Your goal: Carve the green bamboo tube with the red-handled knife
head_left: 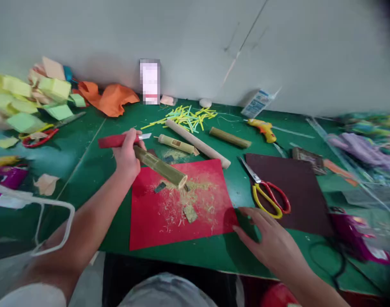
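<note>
My left hand [127,155] is closed around a red-handled craft knife [112,141], its blade pointing right, and also around one end of a greenish bamboo tube [161,168]. The tube slants over a red sheet [144,230] strewn with pale shavings and a few dark chips. A flat piece of bamboo [190,213] lies among the shavings. At the sheet's lower right edge is my right hand [272,238], fingers apart and curved, with nothing held in them. Scissors [268,198] with red and yellow handles lie just beyond it, partly on a dark brown sheet [305,209].
Behind the sheet lie a bamboo piece with a cut opening [176,143], a long pale stick [198,143], another bamboo tube [230,137] and yellow-green strips [188,119]. A yellow glue gun [262,129] is farther right. Crumpled paper [54,91] crowds the left; a phone [149,82] leans on the wall.
</note>
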Tool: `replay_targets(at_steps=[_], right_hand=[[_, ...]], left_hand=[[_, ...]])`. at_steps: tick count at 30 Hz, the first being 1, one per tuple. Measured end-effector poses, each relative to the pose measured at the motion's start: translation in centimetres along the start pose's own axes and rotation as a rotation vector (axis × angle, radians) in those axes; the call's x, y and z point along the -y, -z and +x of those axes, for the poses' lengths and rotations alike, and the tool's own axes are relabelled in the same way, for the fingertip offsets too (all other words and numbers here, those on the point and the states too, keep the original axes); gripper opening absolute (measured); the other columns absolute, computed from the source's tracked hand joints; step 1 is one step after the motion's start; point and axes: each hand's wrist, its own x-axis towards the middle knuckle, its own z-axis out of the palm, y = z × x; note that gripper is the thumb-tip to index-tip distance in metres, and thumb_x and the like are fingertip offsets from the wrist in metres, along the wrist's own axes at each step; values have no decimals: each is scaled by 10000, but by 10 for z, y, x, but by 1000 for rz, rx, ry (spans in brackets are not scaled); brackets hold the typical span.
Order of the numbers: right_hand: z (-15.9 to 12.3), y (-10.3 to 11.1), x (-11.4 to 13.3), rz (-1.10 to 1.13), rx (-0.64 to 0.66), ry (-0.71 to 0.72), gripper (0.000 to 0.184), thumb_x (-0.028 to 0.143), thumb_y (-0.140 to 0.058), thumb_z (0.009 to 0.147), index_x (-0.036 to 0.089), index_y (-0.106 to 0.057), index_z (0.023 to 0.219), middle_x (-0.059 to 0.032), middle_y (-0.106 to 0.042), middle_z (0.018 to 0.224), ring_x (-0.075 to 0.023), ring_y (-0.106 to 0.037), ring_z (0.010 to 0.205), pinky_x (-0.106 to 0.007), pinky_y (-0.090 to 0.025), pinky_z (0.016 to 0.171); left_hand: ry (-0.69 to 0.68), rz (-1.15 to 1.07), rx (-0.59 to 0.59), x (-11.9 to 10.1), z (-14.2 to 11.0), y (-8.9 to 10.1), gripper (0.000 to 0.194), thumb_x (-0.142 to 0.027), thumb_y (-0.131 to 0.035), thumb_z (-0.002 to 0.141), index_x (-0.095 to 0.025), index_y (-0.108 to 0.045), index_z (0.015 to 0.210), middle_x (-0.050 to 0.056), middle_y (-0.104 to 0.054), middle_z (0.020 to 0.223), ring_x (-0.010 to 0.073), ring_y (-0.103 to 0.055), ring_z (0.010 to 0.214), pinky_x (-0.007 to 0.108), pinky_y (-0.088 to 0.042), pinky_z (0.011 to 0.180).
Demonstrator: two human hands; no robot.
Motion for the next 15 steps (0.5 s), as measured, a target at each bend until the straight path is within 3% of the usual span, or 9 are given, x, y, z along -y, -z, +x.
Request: replay_targets(at_steps=[4,6,11,15], right_hand=[[-7,2,10,138,61,-225,509,587,-569,806,196,-692,1108,-100,-751,985,-250,-684,789,-411,-551,728],[-7,4,15,213,79,-343,529,602,-573,779,197,-691,1099,-92,-752,921,-238,-668,726,-399,-535,683],[0,13,23,493,82,-521,620,616,-659,648,165,-692,1072,-81,-748,816,-231,-656,691,-368,-511,639],[5,14,25,738,147,-617,615,571,-740,582,149,-700,1029,-44,-707,727,-171,-585,601,-300,-432,541]], left_hand=[[181,18,-38,19,-22,-8,263,-411,-769,723,-168,-687,666,-35,-571,522,66,-482,407,205,-368,414],[204,4,-100,28,-29,-10,259,-403,-777,709,-168,-682,659,-30,-594,566,68,-489,426,208,-366,411],[248,28,-94,38,-35,-12,250,-391,-782,713,-160,-701,663,-26,-563,530,79,-509,453,203,-391,445],[267,36,-76,39,-33,-12,269,-409,-783,724,-155,-710,672,-21,-545,497,86,-503,449,205,-380,444]])
